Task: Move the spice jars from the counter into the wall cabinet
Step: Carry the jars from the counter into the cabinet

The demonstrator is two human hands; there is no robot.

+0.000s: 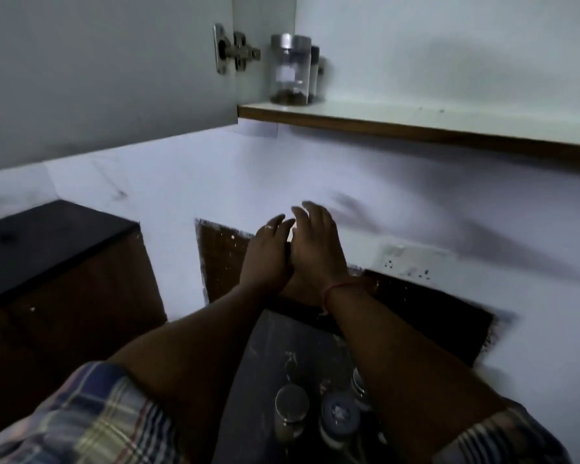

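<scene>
Plaid sleeves (pixel 81 416), steel-lidded glass counter jars (pixel 290 413)

No legible text, brand or number anywhere; only a pale label patch on the glass jar (pixel 290 70) in the cabinet, too blurred to read.

Left hand (pixel 268 249) and right hand (pixel 315 242) side by side, empty — jar (pixel 289 70) on cabinet shelf (pixel 416 123).
</scene>
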